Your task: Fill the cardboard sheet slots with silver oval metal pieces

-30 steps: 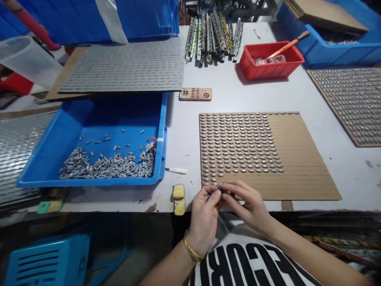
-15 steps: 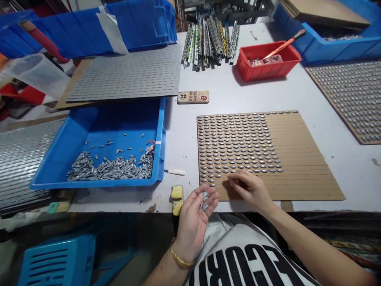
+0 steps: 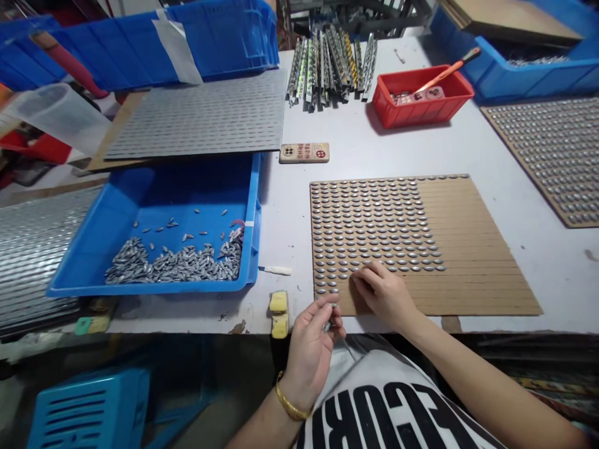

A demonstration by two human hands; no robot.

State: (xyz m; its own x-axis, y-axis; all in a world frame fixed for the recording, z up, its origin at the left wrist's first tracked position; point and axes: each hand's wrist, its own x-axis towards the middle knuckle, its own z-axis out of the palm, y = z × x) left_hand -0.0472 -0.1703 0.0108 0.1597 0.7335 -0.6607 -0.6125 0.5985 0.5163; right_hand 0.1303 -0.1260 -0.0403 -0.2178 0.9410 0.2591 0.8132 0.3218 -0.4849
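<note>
On one cardboard sheet [image 3: 472, 280], right hand [image 3: 384, 296]; left hand [image 3: 309, 352] pinching studs [image 3: 331, 315]

Glossy metal studs [image 3: 374, 224] on matt cardboard [image 3: 468, 268], smooth blue plastic tray [image 3: 255, 237].

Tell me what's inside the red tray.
The red plastic tray holds an orange-handled tool leaning over its rim and a flat pinkish block; the front wall hides the tray's floor and anything lying low.

left hand [image 3: 309, 355] pinching small silver pieces [image 3: 331, 315]; right hand [image 3: 381, 296] on slotted cardboard sheet [image 3: 472, 274]
</note>
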